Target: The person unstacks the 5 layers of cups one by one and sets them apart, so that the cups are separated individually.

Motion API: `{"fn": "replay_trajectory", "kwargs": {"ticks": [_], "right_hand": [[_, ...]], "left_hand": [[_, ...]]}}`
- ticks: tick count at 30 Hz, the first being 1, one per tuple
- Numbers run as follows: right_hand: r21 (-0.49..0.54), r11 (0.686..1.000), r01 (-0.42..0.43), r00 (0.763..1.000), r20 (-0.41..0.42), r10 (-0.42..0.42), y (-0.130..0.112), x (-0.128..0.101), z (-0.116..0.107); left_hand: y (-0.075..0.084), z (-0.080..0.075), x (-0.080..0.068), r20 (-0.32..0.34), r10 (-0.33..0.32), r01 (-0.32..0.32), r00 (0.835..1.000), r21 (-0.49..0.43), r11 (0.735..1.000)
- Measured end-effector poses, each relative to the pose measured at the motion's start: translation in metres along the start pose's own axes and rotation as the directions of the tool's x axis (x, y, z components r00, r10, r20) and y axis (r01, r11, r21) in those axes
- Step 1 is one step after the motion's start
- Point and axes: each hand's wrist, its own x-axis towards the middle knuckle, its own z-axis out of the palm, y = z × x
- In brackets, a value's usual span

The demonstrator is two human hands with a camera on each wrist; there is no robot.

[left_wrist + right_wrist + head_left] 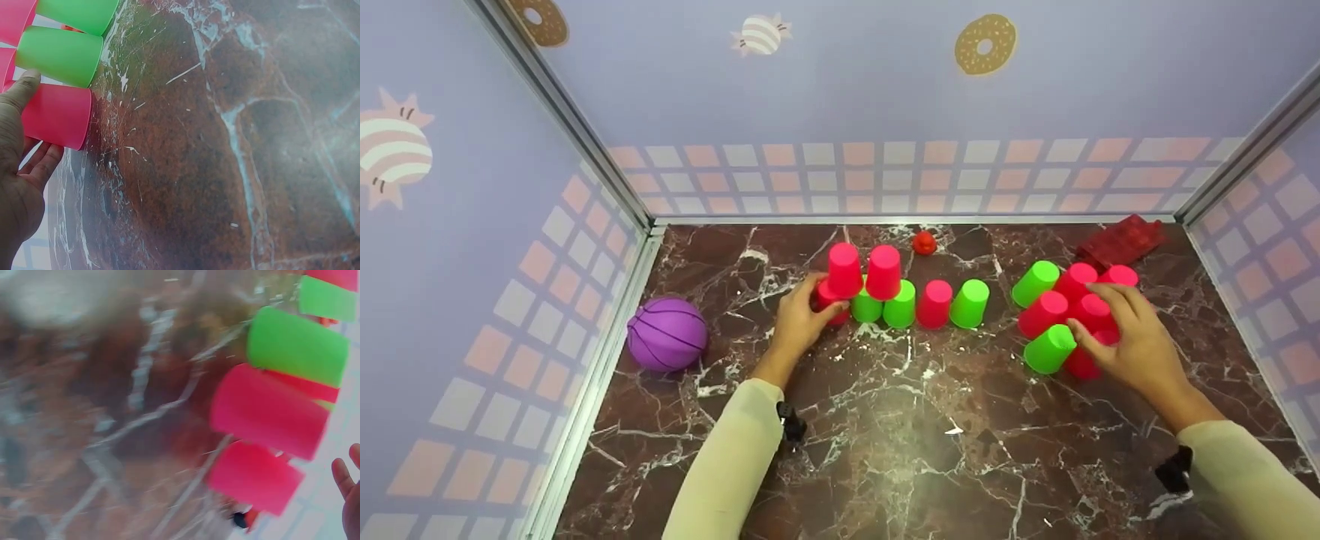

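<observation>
On the marble counter [900,420] a row of upturned cups runs across the middle toward the far edge. Its bottom tier reads pink, green, green, pink, green, and two more pink cups [864,271] sit on top at the left end. The left hand [802,319] grips the leftmost pink cup [831,304] of the bottom tier, thumb and fingers curled round its sides; the left wrist view shows the thumb on top and the fingers beneath, with a green cup [59,55] touching it.

Near the right edge lies a loose cluster of cups: two green ones [1048,349] and about five pink, though the hand covers part of the heap and the count is unsure. The right hand [1125,337] rests over this cluster with fingers spread and relaxed, touching the pink cups [1091,309]. The right wrist view is blurred; only fingertips [344,477] show at its edge.

A purple ball [667,334] sits by the left edge. A small red object [924,242], too small to name, lies at the far edge, and a red translucent block [1121,240] lies in the far right corner.
</observation>
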Motion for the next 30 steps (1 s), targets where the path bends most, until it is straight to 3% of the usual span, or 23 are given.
{"fn": "replay_trajectory", "kwargs": {"ticks": [6,16,23,30], "right_hand": [[0.029,0.999,0.044,0.997,0.056,-0.045,-0.029,0.042,0.014],[0.079,0.982,0.174,0.970,0.157,-0.184,-0.086,0.103,0.054],[0.141,0.976,0.167,0.963,0.190,-0.192,-0.118,0.119,0.088],[0.172,0.973,0.155,0.960,0.207,-0.190,-0.133,0.124,0.118]], "left_hand": [[0.002,0.000,0.003,0.029,-0.048,0.048,0.998,-0.002,0.999],[0.002,0.000,0.003,0.035,-0.062,0.062,0.997,0.015,0.998],[0.000,0.000,0.002,0.030,-0.046,0.045,0.998,0.022,0.999],[-0.001,0.001,0.000,0.001,-0.021,0.021,1.000,0.013,1.000]]}}
